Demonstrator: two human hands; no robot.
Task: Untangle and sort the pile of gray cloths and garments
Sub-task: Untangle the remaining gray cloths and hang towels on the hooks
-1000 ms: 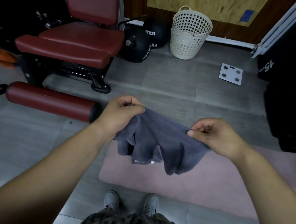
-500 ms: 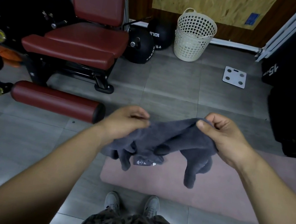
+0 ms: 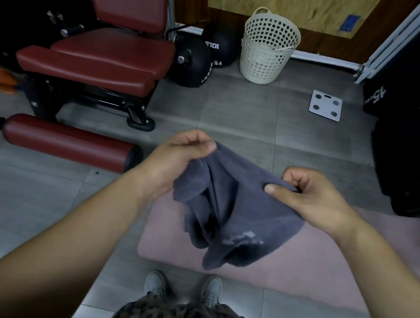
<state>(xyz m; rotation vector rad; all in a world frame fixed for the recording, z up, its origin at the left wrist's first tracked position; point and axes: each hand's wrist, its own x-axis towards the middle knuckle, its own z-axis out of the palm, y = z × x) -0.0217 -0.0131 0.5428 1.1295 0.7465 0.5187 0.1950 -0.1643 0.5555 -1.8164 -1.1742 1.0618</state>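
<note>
Between both hands (image 3: 180,159) (image 3: 313,195) hangs the pinched gray cloth (image 3: 233,212).

A grey tiled floor (image 3: 238,113) is seen, with a red padded bench (image 3: 109,55) far left and a pink mat (image 3: 338,261) laid near right.

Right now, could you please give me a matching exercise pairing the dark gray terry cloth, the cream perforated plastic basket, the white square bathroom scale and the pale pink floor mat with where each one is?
1. dark gray terry cloth
2. cream perforated plastic basket
3. white square bathroom scale
4. pale pink floor mat

A. alone on gray floor tiles
B. pinched by left hand and right hand
C. flat beneath the hanging cloth
D. upright beside a black medicine ball

Pairs: 1-B, 2-D, 3-A, 4-C.
</note>
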